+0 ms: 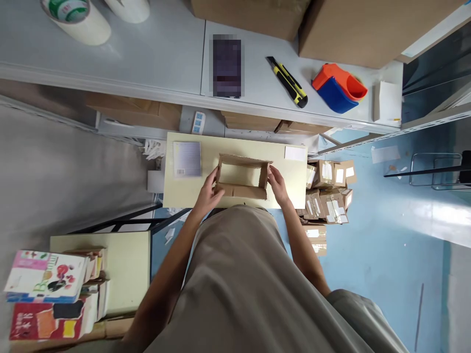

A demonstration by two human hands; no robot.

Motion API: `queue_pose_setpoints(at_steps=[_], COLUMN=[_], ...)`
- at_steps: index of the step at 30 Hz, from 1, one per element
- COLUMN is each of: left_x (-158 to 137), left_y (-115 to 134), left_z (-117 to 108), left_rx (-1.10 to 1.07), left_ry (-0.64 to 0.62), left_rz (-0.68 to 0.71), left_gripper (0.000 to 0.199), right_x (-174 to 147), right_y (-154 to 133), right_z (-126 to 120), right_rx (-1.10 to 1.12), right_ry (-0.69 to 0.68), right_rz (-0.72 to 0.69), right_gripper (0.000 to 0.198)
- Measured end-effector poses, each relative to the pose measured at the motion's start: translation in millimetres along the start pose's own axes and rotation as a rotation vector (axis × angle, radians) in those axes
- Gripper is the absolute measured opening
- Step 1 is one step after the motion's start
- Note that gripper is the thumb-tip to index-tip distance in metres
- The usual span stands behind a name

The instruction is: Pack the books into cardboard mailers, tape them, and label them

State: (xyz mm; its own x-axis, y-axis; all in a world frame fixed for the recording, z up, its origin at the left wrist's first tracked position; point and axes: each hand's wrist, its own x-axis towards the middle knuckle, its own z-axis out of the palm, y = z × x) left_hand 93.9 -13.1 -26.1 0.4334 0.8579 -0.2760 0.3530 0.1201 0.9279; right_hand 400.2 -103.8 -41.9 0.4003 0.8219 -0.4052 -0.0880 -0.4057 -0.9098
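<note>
A small cardboard box (245, 191) lies on the pale yellow table (253, 144) in front of me, its opening facing up. Inside its walls I see the same pale yellow as the tabletop. My left hand (209, 195) grips the left end, with the thumb near the front wall. At the opposite end, my right hand (278, 185) has its fingers closed against the right wall. To the left of the box is a light purple book (187, 159) with a barcode. A white slip of paper (295, 153) lies at the table's back right.
A grey shelf (154, 63) above holds a yellow-black utility knife (287, 82), an orange-and-blue tape dispenser (338, 87), tape rolls (79, 19) and large cartons (346, 29). Taped parcels (327, 196) are piled at right. Books (47, 279) are stacked at lower left.
</note>
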Motion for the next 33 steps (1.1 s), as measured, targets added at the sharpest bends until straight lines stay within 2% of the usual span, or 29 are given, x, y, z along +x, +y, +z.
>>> queue_pose_setpoints(at_steps=[4,8,10,15,18,20,22,25,29,31,33], left_x=[-2,-3,-2,5,9,12,14,17,19,20,20], left_y=[7,10,11,9,6,3,2,4,9,10,9], left_z=[-1,-1,0,0,-3,-5,-4,-1,3,3,2], left_rx=[0.173,0.236,0.246,0.298,0.337,0.368,0.400,0.444,0.457,0.436,0.411], left_ry=[-0.021,-0.066,-0.067,0.029,0.074,0.120,0.148,0.140,0.140,0.140,0.131], left_rz=[0.052,-0.003,-0.013,0.040,0.003,-0.055,-0.090,-0.060,-0.001,0.030,0.078], left_gripper=[0.073,0.094,0.096,0.071,0.060,0.068,0.088,0.101,0.082,0.070,0.060], right_x=[6,13,16,22,20,17,12,4,-4,-7,-10], right_y=[5,13,16,18,15,12,9,6,5,5,6], right_z=[1,0,-1,-4,-8,-11,-14,-17,-17,-16,-15], right_rx=[0.014,-0.024,-0.058,-0.099,-0.109,-0.115,-0.115,-0.099,-0.071,-0.074,-0.094], right_ry=[0.004,0.022,0.025,0.053,0.051,0.041,0.015,-0.045,-0.079,-0.073,-0.063], right_rz=[-0.037,-0.027,-0.034,-0.054,-0.070,-0.075,-0.075,-0.074,-0.092,-0.118,-0.150], right_gripper=[0.087,0.098,0.098,0.099,0.094,0.089,0.088,0.095,0.106,0.102,0.089])
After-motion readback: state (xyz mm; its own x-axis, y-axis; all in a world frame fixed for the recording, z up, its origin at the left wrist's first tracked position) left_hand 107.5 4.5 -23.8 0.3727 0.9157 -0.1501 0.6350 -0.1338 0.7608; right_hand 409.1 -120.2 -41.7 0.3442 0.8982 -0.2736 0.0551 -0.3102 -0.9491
